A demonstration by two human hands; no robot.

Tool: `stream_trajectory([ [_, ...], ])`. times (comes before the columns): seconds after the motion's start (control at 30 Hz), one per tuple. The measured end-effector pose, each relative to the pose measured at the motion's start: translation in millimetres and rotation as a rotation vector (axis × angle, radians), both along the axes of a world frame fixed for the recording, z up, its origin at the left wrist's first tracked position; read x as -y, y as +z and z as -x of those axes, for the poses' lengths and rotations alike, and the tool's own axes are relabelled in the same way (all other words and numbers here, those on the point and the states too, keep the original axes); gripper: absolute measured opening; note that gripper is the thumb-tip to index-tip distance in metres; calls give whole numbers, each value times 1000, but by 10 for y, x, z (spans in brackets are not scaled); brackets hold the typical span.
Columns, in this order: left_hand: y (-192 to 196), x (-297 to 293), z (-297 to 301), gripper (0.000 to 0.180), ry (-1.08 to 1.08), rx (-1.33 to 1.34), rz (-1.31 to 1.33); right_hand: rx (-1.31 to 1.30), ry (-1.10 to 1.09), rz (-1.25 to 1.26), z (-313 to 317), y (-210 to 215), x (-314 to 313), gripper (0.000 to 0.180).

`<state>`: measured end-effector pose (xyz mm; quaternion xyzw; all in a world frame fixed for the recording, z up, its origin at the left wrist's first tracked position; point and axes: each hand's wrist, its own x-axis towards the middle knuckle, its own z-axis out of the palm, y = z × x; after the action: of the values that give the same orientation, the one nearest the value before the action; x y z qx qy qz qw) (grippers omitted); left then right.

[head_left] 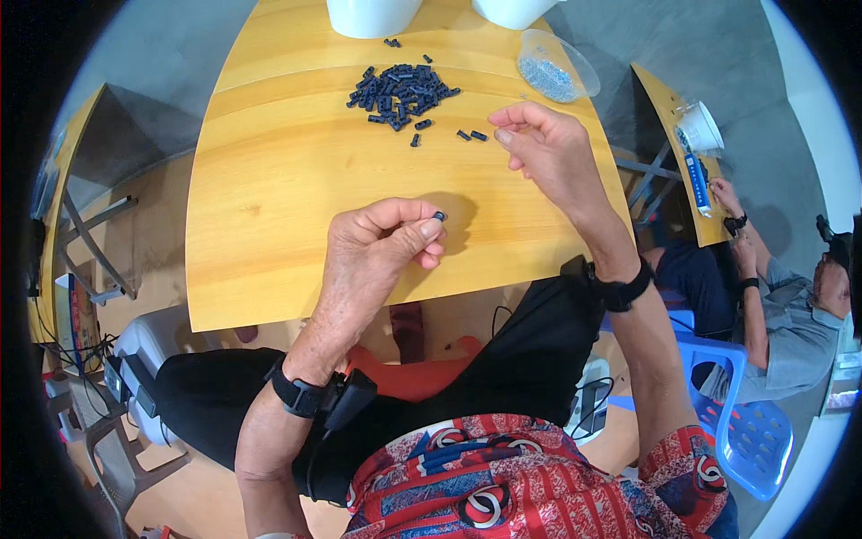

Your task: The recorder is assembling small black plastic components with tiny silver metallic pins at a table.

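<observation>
- While the left hand point(382, 247) is curled with thumb and forefinger pressed together, it pinches one small dark piece point(439, 216) at the fingertips, held just above the table point(269, 198).
- The right hand point(546, 148) is raised over the table's far right part, fingers loosely bent and thumb brought close to the forefinger; whether something tiny sits between them I cannot tell.
- Two loose dark pieces point(471, 136) lie on the wood just left of the right hand's fingertips, apart from the rest.
- Farther out lies the heap of small dark pieces point(400, 92), spread flat near the table's far edge (a few strays sit round it, one above and one below).
- A clear plastic cup point(555, 67) lies tilted to the right of the heap, with small pale grey bits inside it.
- Two white containers point(373, 16) stand at the far edge, cut off by the picture's rim; what they hold is hidden.
- Judging by this, the work looks early or at midpoint: one piece is in hand, the heap is large, and no finished pile shows on the wood.
- At the right, another person's hand point(723, 193) rests by a separate table with a white cup point(699, 126).
</observation>
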<state>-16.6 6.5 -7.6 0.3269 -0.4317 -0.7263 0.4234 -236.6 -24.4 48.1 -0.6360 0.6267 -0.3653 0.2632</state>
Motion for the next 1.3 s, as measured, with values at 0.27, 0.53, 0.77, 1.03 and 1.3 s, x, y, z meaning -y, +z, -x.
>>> stream_trajectory([
  [0.27, 25, -5, 5, 10, -1, -12, 5, -459, 97, 174, 237, -302, 325, 17],
  [0.53, 41, -8, 17, 10, -7, -7, -26, -590, 107, 122, 153, -299, 341, 12],
  [0.77, 39, -6, 7, 10, -15, -4, -20, -494, 116, 124, 194, -322, 335, 13],
  [1.03, 12, -12, 6, 10, -1, -22, -12, -524, 146, 274, 44, -294, 303, 15],
  [1.3, 12, -12, -8, 10, -10, -35, -12, -747, 264, 306, -132, -299, 312, 9],
])
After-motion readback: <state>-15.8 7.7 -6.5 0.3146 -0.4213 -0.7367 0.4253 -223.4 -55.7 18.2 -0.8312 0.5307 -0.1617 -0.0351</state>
